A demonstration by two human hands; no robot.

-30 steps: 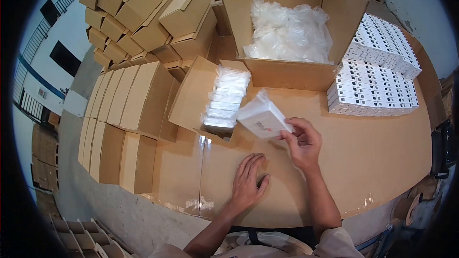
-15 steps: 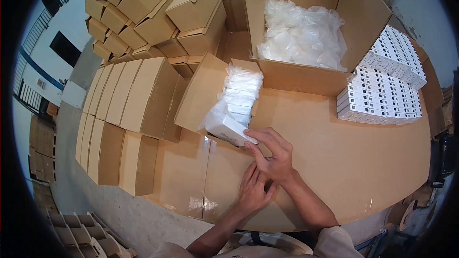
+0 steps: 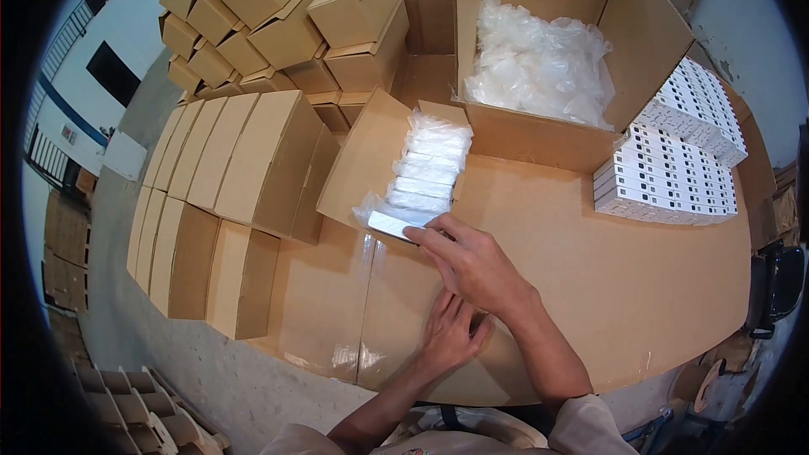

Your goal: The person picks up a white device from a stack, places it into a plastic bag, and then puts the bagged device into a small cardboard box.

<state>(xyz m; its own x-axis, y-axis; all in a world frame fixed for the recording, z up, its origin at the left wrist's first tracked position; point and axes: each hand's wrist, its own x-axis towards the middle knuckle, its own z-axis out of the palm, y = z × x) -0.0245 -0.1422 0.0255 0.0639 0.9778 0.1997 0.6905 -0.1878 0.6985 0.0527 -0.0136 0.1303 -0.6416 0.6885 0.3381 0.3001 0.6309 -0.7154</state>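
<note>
My right hand has its fingertips on the right end of a small white box in a clear plastic bag. The box sits low at the near end of an open cardboard carton, with its narrow white edge facing up. Behind it, a row of several bagged white boxes fills the carton. My left hand rests on the cardboard-covered table, just below the right hand, its fingers loosely spread and holding nothing. The right hand and wrist partly cover the left fingertips.
A large carton of clear plastic bags stands behind. White boxes with black squares are stacked at the right. Closed brown cartons stand in rows at the left, with more cartons piled farther back.
The bagged white box has gone down into the carton's near end, from tilted above the rim to edge-up in the row. My right hand followed it; the left stayed almost still.
</note>
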